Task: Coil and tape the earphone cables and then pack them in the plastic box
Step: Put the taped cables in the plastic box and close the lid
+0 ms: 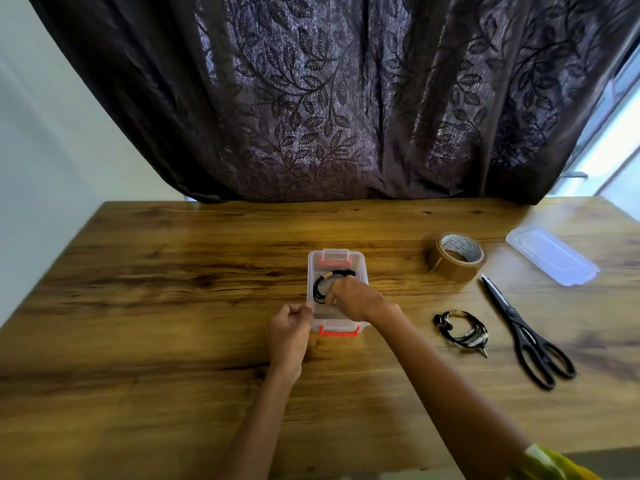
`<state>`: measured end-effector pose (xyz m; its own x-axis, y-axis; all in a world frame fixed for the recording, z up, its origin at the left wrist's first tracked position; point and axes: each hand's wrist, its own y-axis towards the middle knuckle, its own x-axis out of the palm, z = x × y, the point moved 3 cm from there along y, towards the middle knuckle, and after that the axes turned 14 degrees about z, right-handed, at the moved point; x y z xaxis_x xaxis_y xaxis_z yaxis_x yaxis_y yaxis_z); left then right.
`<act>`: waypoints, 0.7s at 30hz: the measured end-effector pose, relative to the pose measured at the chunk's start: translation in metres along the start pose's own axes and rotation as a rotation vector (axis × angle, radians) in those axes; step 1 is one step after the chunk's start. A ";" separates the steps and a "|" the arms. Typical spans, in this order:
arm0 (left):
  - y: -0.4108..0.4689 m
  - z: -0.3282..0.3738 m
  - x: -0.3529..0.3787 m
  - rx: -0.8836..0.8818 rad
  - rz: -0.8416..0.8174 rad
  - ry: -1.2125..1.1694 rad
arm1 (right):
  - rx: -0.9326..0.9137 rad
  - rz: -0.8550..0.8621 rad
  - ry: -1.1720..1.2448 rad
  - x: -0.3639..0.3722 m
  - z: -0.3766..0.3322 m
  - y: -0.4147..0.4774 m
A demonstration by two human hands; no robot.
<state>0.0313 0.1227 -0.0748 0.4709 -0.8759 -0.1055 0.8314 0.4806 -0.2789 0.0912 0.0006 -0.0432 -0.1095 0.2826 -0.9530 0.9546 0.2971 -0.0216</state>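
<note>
A small clear plastic box (360, 268) with orange latches stands open at the middle of the wooden table. Inside it lies a black coiled earphone cable (320, 284) bound with tape. My right hand (349, 297) reaches into the box, and its fingers are curled on that coil. My left hand (289, 323) holds the box's near left corner with curled fingers. A second taped coil of earphone cable (462, 329) lies on the table to the right of the box.
A roll of brown tape (453, 256) sits at the right back. Black scissors (526, 332) lie right of the loose coil. The clear box lid (552, 254) rests at the far right. A dark curtain hangs behind the table (156, 306).
</note>
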 end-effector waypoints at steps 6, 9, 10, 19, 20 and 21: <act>-0.001 0.001 0.000 -0.012 0.002 -0.011 | -0.022 0.105 -0.019 0.002 0.001 -0.004; -0.001 0.001 0.000 -0.027 0.001 -0.015 | 0.007 0.285 0.133 -0.011 0.003 -0.021; -0.001 0.001 0.000 -0.028 0.000 -0.018 | 0.028 0.404 0.179 -0.020 0.004 -0.030; -0.002 -0.001 -0.001 0.042 0.023 -0.014 | 0.503 0.778 0.176 -0.026 0.090 -0.117; -0.002 -0.002 -0.001 0.041 0.032 -0.019 | 0.540 0.782 0.159 -0.023 0.096 -0.127; -0.003 -0.002 -0.001 0.040 0.039 -0.025 | 0.562 0.786 0.132 -0.020 0.100 -0.136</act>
<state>0.0278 0.1217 -0.0760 0.5103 -0.8551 -0.0915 0.8231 0.5164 -0.2363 -0.0092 -0.1366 -0.0516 0.6179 0.3241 -0.7164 0.7578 -0.4884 0.4327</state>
